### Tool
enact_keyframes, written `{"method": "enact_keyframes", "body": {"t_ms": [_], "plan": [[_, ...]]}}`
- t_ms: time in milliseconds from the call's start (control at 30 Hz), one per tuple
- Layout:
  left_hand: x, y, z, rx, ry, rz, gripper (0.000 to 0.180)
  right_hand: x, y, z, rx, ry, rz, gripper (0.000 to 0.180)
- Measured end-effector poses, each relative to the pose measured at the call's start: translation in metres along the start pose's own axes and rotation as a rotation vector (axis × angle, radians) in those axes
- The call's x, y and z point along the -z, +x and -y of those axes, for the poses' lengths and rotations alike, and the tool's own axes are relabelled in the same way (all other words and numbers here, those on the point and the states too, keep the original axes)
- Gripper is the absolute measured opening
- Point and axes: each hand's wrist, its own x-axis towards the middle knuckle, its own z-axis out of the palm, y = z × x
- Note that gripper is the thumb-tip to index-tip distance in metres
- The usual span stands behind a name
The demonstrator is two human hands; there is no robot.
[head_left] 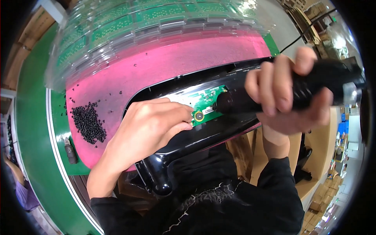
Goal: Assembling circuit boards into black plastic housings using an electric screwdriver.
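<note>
A green circuit board (209,98) lies inside a glossy black plastic housing (203,135), with a round buzzer-like part near its lower edge. At the board's left end, my left hand (150,119) is closed, thumb and fingers drawn together against it. What those fingers hold, if anything, is hidden. My right hand (286,90) grips a thick black electric screwdriver (239,100) that lies nearly level and points left. Its nose reaches the board near a white connector, and the exact contact point is hard to make out. The right hand is slightly blurred.
Under the housing is a pink mat (102,84) on a green table (35,94). A pile of small black screws (89,122) sits at its left, beside a small dark tool bit (71,152). Stacked clear trays (156,23) of circuit boards stand behind. Cardboard boxes (323,196) are at right.
</note>
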Motion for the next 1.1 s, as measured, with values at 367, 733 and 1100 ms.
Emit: {"method": "enact_keyframes", "body": {"t_ms": [367,733,1100], "plan": [[0.008,-0.002,-0.009,0.078,-0.181,-0.095,0.018,-0.001,0.010,0.004,0.178,0.081,0.423,0.045],[0.002,-0.002,-0.004,0.002,-0.165,-0.138,0.016,-0.013,0.016,0.001,0.216,-0.018,0.433,0.048],[0.007,0.001,-0.008,0.054,-0.272,-0.190,0.017,-0.018,0.013,-0.008,0.113,0.027,0.339,0.051]]}}
